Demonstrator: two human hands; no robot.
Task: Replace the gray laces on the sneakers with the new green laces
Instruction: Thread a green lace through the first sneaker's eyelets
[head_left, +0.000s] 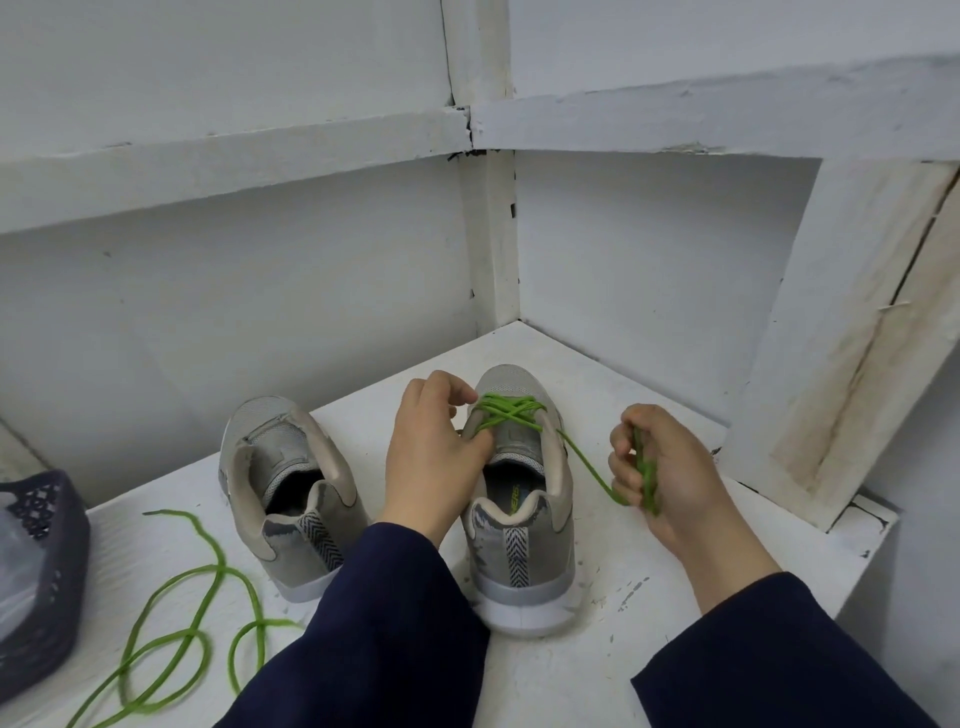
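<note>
A dark perforated basket (57, 499) is sitting at the far left of the white shelf (623, 649). The spare green lace (192, 597) is lying in loose loops just beside it, near the front edge, where a sleeve sweeping across could be dragging it off. Next, the bare sneaker (291, 493) is standing heel toward the person, its eyelets showing no lace at all. The left hand (436, 457) is bracing the laced sneaker (519, 545), thumb and curled fingers pinching its left eyelet flap. If that hold is slipping while the other side pulls, the shoe is likely tipping or sliding rightward. The threaded green lace (509, 413) is crossing several times over the toe-end eyelets, thin, round and bright. The crossings are looking bunched and uneven, so one end may be finishing short. Its free run is stretching taut to the right hand (660, 467), whose fingers are curling round the gathered end; a hard tug could be puckering the upper.
</note>
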